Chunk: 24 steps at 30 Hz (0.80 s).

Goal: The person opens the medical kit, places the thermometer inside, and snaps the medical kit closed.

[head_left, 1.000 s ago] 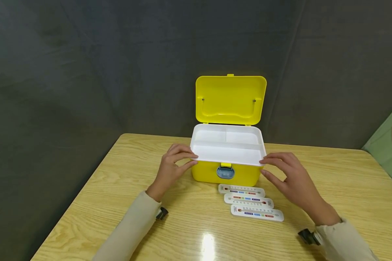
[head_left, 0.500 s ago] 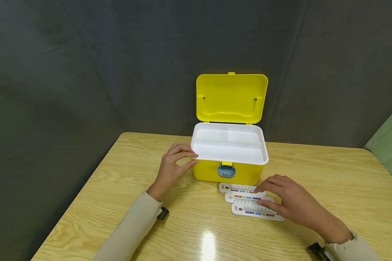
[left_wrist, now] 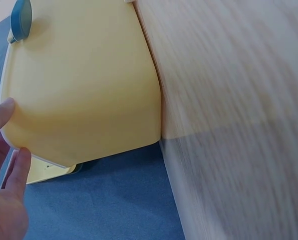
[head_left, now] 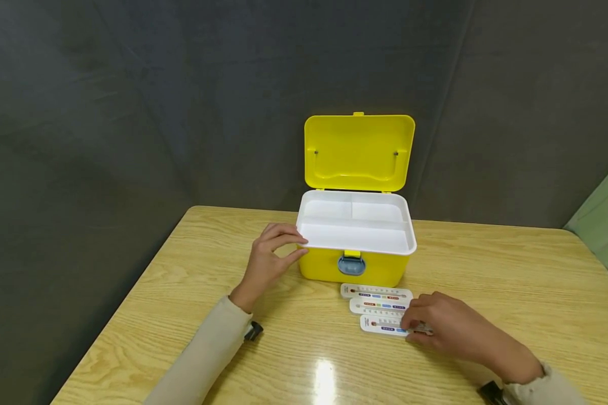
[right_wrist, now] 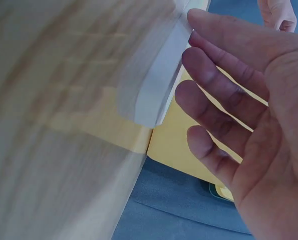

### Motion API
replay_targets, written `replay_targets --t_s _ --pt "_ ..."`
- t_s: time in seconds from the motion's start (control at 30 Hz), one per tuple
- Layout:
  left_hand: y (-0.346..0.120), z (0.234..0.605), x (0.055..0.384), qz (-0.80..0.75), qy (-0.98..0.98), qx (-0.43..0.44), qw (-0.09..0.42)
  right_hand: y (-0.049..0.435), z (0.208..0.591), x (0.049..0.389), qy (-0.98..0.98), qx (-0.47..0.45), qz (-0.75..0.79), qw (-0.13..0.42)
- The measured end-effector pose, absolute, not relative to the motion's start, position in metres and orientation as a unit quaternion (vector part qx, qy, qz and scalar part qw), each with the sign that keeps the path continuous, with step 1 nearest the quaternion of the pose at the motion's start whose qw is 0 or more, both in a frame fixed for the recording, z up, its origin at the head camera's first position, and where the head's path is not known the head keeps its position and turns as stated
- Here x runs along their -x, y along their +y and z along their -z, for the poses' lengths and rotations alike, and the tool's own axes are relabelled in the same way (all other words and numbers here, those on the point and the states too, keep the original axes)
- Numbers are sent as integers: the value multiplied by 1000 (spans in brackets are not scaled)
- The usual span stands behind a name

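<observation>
In the head view, light fell bright and even on the yellow box (head_left: 324, 269) and the tabletop (head_left: 486, 270), with a near-white glare patch (head_left: 325, 377) well in front of the box and the backdrop (head_left: 182, 112) dim behind it. The left wrist view was pale and hazy, the backdrop rendered blue, the tabletop grain beside the box smeared beneath a faint yellow reflection and a grey shade. The right wrist view was likewise washed out, with blurred grain and a yellow reflection beside the box.
</observation>
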<state>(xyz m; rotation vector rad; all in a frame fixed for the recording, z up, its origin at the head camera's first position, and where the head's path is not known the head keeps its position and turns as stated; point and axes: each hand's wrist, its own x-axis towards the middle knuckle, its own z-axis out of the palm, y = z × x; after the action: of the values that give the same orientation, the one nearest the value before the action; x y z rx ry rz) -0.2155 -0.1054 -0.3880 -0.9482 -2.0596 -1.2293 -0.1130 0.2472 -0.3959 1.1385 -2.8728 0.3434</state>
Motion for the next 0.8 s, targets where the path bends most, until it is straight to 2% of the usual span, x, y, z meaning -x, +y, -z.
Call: replay_targets --t_s 0.37,0.8 --pt "-104 387 214 454 -772 346 279 241 398 108 -916 -381 -123 29" --pt "-105 387 214 449 -780 341 273 247 391 103 -947 -310 -79 -29"
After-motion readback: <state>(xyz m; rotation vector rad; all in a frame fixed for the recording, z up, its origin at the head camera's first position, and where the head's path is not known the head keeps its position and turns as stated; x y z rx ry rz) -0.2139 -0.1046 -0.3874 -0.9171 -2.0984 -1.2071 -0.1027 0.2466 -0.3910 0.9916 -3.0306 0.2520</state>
